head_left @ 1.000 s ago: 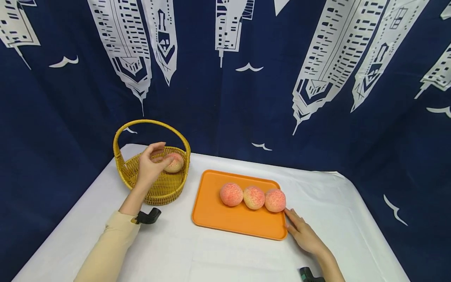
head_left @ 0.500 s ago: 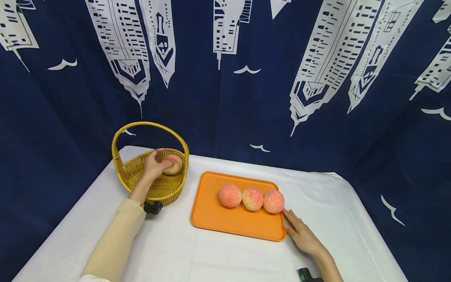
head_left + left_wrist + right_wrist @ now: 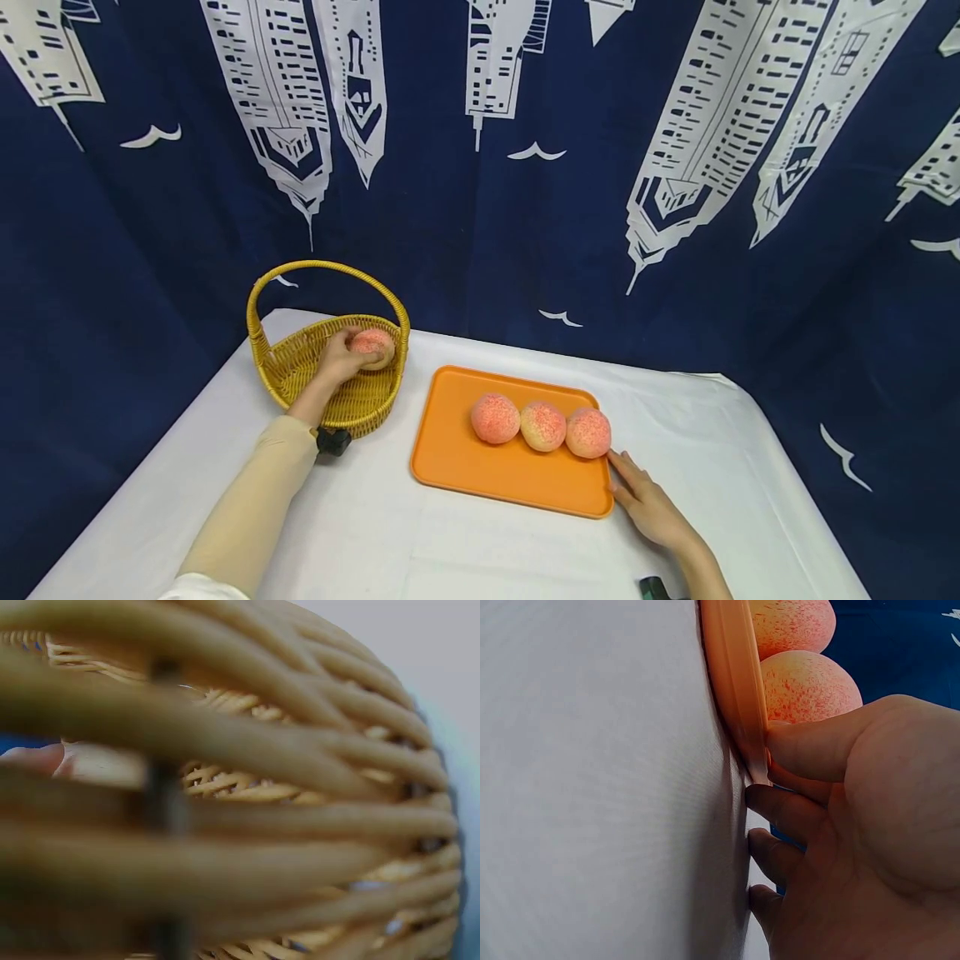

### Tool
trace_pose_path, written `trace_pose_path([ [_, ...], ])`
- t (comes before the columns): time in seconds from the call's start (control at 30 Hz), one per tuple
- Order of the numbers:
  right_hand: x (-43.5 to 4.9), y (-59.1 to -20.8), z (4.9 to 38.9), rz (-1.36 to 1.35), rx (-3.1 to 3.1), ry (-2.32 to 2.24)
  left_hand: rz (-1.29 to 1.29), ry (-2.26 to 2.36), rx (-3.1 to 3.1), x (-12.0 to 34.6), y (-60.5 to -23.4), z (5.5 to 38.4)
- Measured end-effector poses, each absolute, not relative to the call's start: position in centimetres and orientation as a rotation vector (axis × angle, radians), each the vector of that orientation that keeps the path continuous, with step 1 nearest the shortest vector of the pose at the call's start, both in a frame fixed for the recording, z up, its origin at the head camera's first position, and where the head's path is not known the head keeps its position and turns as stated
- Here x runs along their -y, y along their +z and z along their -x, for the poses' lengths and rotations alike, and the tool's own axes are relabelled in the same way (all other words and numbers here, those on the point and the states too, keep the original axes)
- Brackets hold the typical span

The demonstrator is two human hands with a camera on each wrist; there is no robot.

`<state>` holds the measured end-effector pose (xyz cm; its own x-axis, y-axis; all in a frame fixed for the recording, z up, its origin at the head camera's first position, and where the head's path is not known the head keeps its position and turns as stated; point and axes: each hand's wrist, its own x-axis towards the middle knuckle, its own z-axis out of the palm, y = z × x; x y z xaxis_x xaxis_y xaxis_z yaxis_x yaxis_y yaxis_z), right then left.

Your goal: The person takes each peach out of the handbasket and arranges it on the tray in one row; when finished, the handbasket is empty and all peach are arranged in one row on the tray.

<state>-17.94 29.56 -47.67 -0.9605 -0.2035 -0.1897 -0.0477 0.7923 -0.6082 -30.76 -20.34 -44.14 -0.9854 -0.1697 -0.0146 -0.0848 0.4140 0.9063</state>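
Observation:
In the head view, my left hand (image 3: 341, 363) reaches into a yellow wicker basket (image 3: 363, 402) and grips a pink and cream peach (image 3: 377, 342) between thumb and fingers. The left wrist view is mostly filled by blurred basket weave (image 3: 315, 761); little of the hand shows there. Three more peaches sit in a row on an orange tray (image 3: 487, 477): left (image 3: 495, 418), middle (image 3: 543, 427) and right (image 3: 588, 432). My right hand (image 3: 652, 510) lies at the tray's right edge. In the right wrist view its thumb (image 3: 810, 746) touches the rim, with the fingers lightly bent below.
The basket's tall arched handle (image 3: 330, 264) stands over the left hand. A white cloth (image 3: 420, 550) covers the table. Behind it hangs a navy curtain (image 3: 450, 250) with white building and bird prints. A black wrist camera (image 3: 333, 442) sits close by the basket's front rim.
My left hand has lowered into the basket, and its fingers have closed round the peach there. The right hand stays by the tray. The head view has shifted slightly.

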Motion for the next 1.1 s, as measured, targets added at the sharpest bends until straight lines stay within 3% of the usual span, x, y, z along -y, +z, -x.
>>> trace_pose_path([
  [1.1,-29.82,-47.88,17.83,0.256,-2.771,-0.937,-0.274,-1.381,2.672,20.02,-44.31,30.34],
])
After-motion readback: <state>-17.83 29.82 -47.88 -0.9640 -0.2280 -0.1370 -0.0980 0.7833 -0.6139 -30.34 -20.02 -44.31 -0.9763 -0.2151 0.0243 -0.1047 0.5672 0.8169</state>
